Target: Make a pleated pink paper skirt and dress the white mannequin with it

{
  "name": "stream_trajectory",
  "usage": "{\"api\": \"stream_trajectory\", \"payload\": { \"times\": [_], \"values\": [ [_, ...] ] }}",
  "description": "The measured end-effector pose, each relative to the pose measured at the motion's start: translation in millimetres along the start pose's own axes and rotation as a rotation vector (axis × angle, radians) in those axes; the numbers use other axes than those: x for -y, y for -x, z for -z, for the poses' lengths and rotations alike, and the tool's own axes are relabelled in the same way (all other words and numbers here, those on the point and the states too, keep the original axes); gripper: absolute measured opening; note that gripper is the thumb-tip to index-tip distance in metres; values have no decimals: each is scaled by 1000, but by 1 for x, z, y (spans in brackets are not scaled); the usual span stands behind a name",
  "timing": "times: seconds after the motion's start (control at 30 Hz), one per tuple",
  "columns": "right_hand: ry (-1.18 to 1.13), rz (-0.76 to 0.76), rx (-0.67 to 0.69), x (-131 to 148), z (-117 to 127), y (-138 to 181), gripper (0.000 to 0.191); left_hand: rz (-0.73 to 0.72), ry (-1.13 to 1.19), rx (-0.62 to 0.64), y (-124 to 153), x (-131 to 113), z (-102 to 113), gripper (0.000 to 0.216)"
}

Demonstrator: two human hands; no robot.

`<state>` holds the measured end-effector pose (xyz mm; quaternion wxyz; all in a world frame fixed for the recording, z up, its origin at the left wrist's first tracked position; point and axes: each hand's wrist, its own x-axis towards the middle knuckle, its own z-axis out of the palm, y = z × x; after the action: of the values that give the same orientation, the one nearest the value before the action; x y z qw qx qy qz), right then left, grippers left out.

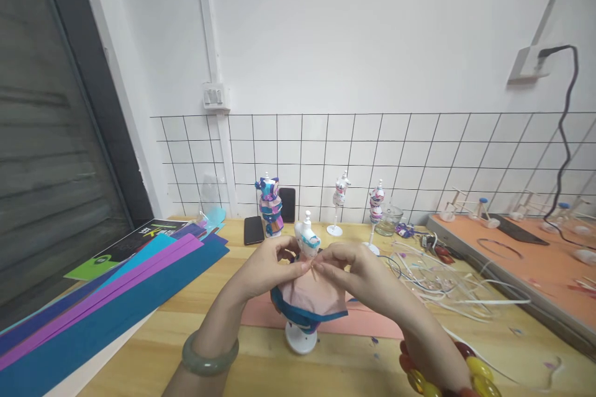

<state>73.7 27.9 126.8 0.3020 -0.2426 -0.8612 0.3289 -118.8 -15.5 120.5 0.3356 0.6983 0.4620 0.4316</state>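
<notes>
A small white dress-form mannequin (302, 339) stands upright on its round base in front of me. Round its body hangs a pale pink paper skirt (313, 293) with a dark blue lower edge. At the waist, my left hand (272, 268) is closed, thumb and fingers pinching the top of the pink paper. From the other side my right hand (347, 267) pinches the same gathered edge, its fingertips almost meeting the left ones. Above the fingers the white torso shows blue and pink patches. My hands cover part of the waist.
Coloured paper sheets (186, 285) lie at the left. Behind stand a dressed mannequin (271, 208), two slimmer ones (341, 195) (376, 205), phones (254, 231) and a glass bowl (389, 221). Tangled white cords (447, 279) spread at the right beside an orange-topped surface (507, 254).
</notes>
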Motion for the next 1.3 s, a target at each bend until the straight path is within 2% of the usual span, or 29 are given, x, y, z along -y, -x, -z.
{"api": "stream_trajectory", "payload": {
  "times": [0.17, 0.33, 0.7, 0.97, 1.17, 1.3],
  "values": [
    [-31, -116, -40, -2, -1, -1, 16, -1, 12, 4, 1, 0, -1, 21],
    [-26, -166, -43, -6, -3, -1, 18, -12, 11, 27, 1, -1, -1, 18],
    [-102, -207, -10, -13, -3, -2, 19, -55, 8, 48, 1, -4, -2, 19],
    [-107, -172, 8, -5, -2, -1, 18, -39, 29, -15, -2, 3, -10, 22],
    [-99, -167, 72, -7, 1, -1, 17, -15, 32, -2, -3, 5, -8, 23],
    [-85, -188, 63, -11, 1, -2, 16, 6, -3, 2, -3, 6, -8, 24]
  ]
}}
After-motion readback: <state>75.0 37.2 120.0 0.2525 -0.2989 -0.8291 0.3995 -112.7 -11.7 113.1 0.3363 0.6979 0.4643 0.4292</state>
